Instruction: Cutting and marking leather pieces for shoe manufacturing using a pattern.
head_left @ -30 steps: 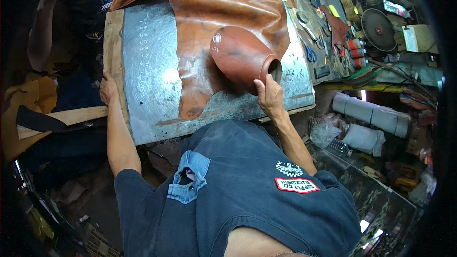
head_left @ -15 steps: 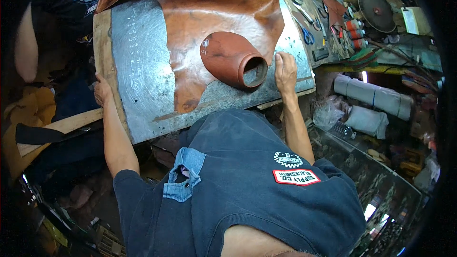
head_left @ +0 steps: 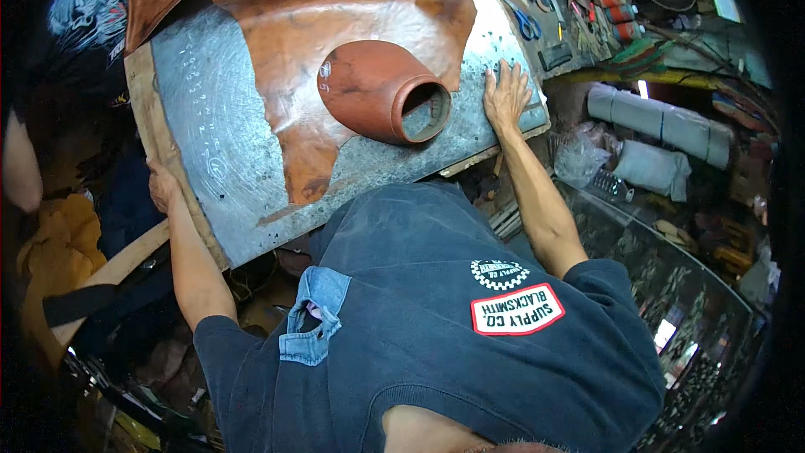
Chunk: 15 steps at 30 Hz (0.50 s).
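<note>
Mottled brown hide point(head_left: 335, 0) (grey scratched metal sheet point(head_left: 218, 134))

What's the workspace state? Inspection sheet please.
Surface: scratched grey metal sheet on a wooden board, tilted in view.
Job's things: brown leather hide spread flat; rolled reddish-brown leather cone lying on it, open end facing the person.
Clutter: blue-handled scissors, red spools, small tools at the far right.
Hands: left hand grips the board's left edge; right hand flat on the sheet, empty.
Cables: nothing seen.
Surroundings: grey rolls, glass case.
</note>
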{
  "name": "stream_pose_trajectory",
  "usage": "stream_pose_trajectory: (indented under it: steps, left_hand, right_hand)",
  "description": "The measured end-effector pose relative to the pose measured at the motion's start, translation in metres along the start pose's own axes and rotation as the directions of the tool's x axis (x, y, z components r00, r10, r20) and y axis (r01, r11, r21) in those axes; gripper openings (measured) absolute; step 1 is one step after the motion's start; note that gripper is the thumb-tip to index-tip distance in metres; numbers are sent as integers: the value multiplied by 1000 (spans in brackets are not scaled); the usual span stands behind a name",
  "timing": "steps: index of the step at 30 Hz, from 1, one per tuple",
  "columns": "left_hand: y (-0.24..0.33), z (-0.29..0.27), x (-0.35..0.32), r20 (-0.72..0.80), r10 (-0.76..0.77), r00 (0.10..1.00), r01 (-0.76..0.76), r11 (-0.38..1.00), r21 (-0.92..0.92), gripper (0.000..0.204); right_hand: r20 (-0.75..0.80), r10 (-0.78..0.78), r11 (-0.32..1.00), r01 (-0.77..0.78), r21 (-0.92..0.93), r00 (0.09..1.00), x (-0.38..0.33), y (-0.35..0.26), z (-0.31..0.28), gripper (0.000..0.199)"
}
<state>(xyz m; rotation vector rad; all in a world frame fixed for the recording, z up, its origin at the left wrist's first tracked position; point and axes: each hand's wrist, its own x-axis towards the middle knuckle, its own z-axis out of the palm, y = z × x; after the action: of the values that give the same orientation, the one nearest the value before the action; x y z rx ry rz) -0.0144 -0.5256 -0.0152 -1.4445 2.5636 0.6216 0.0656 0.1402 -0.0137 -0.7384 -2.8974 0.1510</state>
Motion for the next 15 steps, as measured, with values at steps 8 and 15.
stream_pose_trajectory:
  steps: [8,15]
  left_hand:
    - [-4,7,13,-16,12,1000,-10,995,103,89]
    - [-6,9,18,5,-52,999,51,992,112,94]
  right_hand:
    - [41,12,999,-10,-33,999,3,-1,-2,57]
    - [96,45,997,-39,-60,994,3,-1,-2,58]
